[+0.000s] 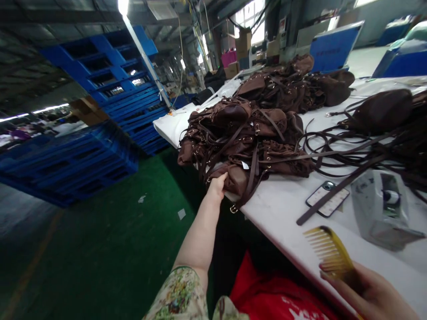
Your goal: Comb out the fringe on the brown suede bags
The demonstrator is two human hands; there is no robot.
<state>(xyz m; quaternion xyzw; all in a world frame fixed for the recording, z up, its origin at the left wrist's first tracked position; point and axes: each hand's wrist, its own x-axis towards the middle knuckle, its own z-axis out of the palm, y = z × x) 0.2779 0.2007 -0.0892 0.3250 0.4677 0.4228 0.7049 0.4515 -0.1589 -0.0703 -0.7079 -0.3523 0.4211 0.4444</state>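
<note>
My left hand point(217, 186) reaches out to the near edge of a heap of brown suede bags point(247, 138) on a white table point(283, 209). Its fingers are closed on the lowest bag at the table's edge. My right hand point(367, 291) is at the bottom right, closed round the handle of a yellow wide-tooth comb point(328, 251), whose teeth point left over the table. Loose brown straps point(336, 153) trail from the heap across the table.
A phone point(327, 198) lies face up under a strap, beside a grey tape dispenser point(383, 209). A second heap of brown bags point(293, 84) lies farther back. Blue pallets point(110, 80) stand on the left over green flooring point(126, 231). Red fabric point(267, 293) is below me.
</note>
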